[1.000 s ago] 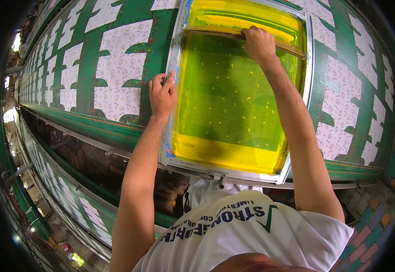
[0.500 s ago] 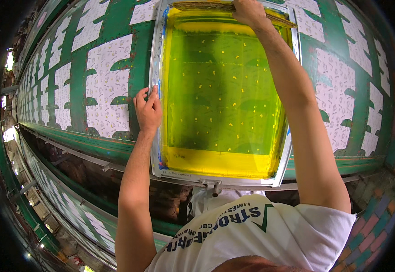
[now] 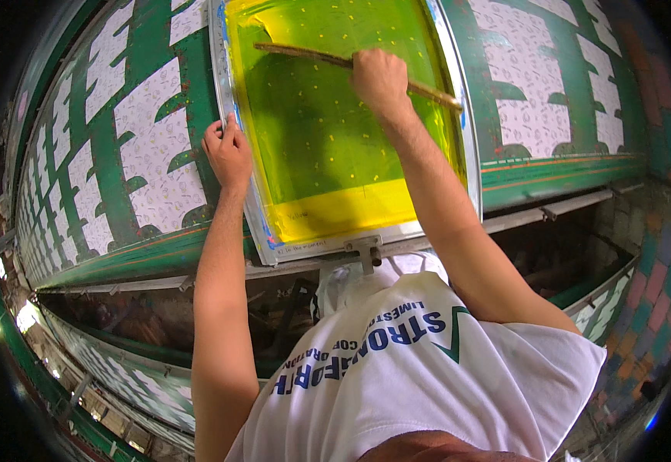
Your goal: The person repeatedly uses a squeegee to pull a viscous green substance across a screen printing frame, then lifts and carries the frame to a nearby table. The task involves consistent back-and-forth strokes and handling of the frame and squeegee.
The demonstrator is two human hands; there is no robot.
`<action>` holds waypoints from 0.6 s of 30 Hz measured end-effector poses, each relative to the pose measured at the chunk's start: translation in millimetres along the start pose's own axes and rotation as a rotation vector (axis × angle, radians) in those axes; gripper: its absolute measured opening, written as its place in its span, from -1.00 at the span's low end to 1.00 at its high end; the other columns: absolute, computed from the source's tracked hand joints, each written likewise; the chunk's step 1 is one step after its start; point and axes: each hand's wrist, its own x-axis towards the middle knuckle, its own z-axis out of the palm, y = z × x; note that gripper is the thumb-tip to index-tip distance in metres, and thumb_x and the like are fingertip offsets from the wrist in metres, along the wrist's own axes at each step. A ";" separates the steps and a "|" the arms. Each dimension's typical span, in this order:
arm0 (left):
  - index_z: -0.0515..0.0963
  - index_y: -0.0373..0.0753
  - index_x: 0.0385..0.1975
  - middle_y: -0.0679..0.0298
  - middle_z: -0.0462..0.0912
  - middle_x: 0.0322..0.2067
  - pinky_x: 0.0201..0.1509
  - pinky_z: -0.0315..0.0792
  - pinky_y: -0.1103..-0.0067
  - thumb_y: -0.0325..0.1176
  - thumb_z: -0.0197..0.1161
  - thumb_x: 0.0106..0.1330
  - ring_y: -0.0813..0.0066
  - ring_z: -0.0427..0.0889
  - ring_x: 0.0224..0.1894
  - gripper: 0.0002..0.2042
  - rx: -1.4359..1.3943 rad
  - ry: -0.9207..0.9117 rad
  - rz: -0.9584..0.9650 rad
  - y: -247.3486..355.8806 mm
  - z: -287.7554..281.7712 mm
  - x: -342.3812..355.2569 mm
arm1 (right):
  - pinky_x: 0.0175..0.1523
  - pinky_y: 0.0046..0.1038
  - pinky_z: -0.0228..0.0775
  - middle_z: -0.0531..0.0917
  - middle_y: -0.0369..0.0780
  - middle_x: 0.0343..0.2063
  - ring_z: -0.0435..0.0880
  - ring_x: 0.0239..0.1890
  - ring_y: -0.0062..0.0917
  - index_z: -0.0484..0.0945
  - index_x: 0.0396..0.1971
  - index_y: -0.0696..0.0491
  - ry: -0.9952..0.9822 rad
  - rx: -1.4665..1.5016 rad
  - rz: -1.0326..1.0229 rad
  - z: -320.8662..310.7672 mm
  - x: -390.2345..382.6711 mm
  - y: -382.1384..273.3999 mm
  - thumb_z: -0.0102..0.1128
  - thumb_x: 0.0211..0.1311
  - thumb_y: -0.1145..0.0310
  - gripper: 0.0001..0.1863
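Over the far half of a yellow screen (image 3: 312, 146), my right hand (image 3: 380, 77) is closed in a fist around a long wooden bar (image 3: 305, 52), close to its middle. From that grip the bar runs out both ways, crosswise and at a slant: its left end lies farther from the body, its right end nearer. I read that slant against the metal frame (image 3: 471, 158) as what matters most; the right end sits just beside the right rail, while the left end stops short of the left one.

My left hand (image 3: 228, 150) is well apart from the bar, fingers bent at the frame's left rail; I cannot tell whether they pinch it or merely rest there.

Toward the body, a bright yellow band (image 3: 343, 208) crosses the screen, then a bracket (image 3: 364, 248) juts from the near rail, close to the white shirt (image 3: 397, 385). Patterned white panels (image 3: 528, 127) lie on the green table (image 3: 520, 192) to either side. Only the side rails hem the bar in.
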 end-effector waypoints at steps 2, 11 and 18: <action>0.70 -0.09 0.17 0.06 0.54 0.00 0.10 0.46 0.25 -0.43 0.30 0.38 0.10 0.50 -0.01 -0.64 -0.011 0.014 0.004 -2.0 2.5 0.2 | -0.28 -0.12 0.67 0.76 -0.04 -0.40 0.81 -0.34 -0.12 0.74 -0.36 0.06 -0.001 0.005 0.025 -0.6 -40.5 -3.8 0.30 0.12 0.37 -0.87; 0.73 -0.06 0.12 0.05 0.57 0.00 0.18 0.46 0.23 -0.31 0.27 0.40 0.03 0.52 0.06 -0.68 0.062 0.089 0.078 -14.8 16.3 -1.8 | -0.20 -0.16 0.65 0.73 -0.08 -0.37 0.79 -0.27 -0.16 0.74 -0.33 0.03 -0.073 0.032 -0.100 -14.5 -198.2 -7.5 0.27 0.06 0.45 -0.83; 0.71 0.00 0.16 0.01 0.56 0.08 0.20 0.50 0.19 -0.15 0.31 0.40 -0.01 0.50 0.12 -0.64 0.054 0.050 -0.006 -14.2 19.0 -4.4 | -0.08 -0.21 0.67 0.75 -0.21 -0.14 0.74 -0.04 -0.28 0.74 0.01 -0.06 -0.143 0.006 -0.237 -20.2 -266.2 -11.8 0.26 0.05 0.50 -0.55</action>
